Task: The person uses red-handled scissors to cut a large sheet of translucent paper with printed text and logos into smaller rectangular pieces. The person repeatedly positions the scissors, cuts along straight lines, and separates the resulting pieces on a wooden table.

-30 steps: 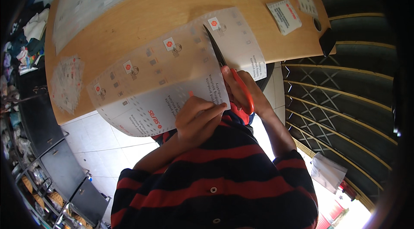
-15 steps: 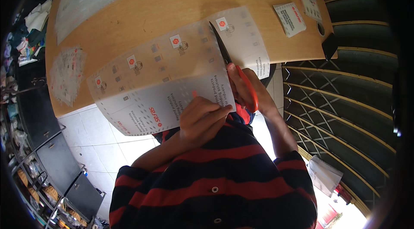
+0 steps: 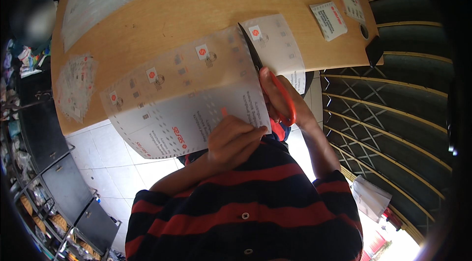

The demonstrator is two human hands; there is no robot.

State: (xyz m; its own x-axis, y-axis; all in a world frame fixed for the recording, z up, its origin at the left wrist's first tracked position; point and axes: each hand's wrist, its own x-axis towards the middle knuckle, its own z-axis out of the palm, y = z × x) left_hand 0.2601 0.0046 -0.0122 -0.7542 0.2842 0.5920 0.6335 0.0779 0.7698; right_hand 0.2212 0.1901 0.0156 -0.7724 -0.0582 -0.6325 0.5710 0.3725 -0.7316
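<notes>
A translucent printed plastic sheet (image 3: pixel 189 81) with red and dark markings lies partly on the table and hangs over its near edge. Pinched between the fingers of my left hand (image 3: pixel 233 139) is its near right corner. My right hand (image 3: pixel 278 96) grips scissors with red-orange handles (image 3: pixel 290 101). Their dark blades (image 3: pixel 251 47) point away from me along the line between the wide left part and a narrower right strip (image 3: pixel 275 44). How far the blades are apart is hard to make out. The right strip droops over the table edge beside my right hand.
On the wooden table (image 3: pixel 196 10) lie a pile of clear printed pieces (image 3: pixel 76 86) at left, small printed stacks (image 3: pixel 328 21) at far right, and a long translucent sheet (image 3: pixel 108 3) along the back. Dark cabinets (image 3: pixel 59 175) stand left; a slatted shutter (image 3: pixel 393 94) rises right.
My left hand has shifted slightly right and toward me with the sheet's corner. The right strip's far edge has moved a little toward me. A blurred shape has appeared at the far left.
</notes>
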